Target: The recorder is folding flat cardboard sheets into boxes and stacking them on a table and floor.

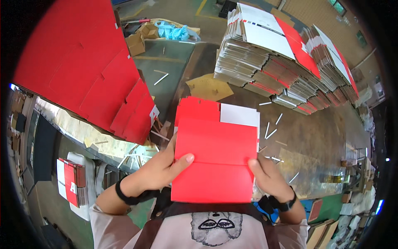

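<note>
Close in front of my body is a red folded carton [215, 143], with a white panel showing at its upper right and a crease running across its middle. My left hand [163, 168] grips its left edge, thumb lying on the red face and fingers out of sight behind. On the opposite edge my right hand [268, 176] holds it the same way, thumb near the crease. Whether it is one carton or several layers, I cannot tell.
Tall piles of flattened white-and-red cartons [265, 54] stand at the far right. Large red carton sheets [91, 74] rise at the left. White and brown cardboard strips [271, 134] litter the brown surface ahead. A small carton bundle [71, 182] sits on a white chair at lower left.
</note>
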`<state>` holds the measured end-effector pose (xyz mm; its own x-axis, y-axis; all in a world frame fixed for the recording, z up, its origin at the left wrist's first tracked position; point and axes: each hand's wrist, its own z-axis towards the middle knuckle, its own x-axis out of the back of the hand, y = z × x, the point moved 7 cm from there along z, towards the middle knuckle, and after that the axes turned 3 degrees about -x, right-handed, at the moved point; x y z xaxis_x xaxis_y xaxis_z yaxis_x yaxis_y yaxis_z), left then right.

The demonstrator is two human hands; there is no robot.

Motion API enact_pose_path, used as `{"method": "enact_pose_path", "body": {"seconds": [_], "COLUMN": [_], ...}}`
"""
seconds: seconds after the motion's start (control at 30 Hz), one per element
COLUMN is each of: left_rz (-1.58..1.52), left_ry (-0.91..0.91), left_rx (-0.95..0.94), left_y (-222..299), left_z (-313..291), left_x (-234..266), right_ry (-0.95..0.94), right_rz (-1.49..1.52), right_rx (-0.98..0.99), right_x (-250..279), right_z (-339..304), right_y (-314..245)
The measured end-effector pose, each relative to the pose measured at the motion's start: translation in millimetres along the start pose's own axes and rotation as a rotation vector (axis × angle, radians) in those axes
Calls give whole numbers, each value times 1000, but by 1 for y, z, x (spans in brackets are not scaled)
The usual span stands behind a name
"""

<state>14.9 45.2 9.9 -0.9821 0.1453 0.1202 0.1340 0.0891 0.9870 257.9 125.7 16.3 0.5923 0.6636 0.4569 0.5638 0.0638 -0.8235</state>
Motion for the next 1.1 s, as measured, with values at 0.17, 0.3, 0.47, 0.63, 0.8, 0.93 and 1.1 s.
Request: {"method": "enact_pose_path", "body": {"seconds": [0.17,0.3,0.47,0.63,0.8,0.93,1.1], "left_rz": [-195,-223,44,784,1310,1305,1079], "left_ry": [-238,-225,-55,165,-168,-227,-99], "left_rx": [-275,-268,-93,-163,-263,-340,-404], "left_y": [28,-56,-136,3,13,1,-6], "left_z": [-34,-29,-34,-33,-14,-13,-25], "left_x": [-7,-22,-33,1,-14,-14,-15], "right_ry": [284,337,186,234,13,142,501], "right_rz": [610,122,250,-297,-1042,-685,-467], "right_rx": [375,169,174,172,325,523,426], "right_x": [40,12,-48,8,-14,-14,-14], "right_z": [-53,-29,-19,-39,-32,-26,-39], "right_y": [-28,46,100,-2,-17,4,18]}}
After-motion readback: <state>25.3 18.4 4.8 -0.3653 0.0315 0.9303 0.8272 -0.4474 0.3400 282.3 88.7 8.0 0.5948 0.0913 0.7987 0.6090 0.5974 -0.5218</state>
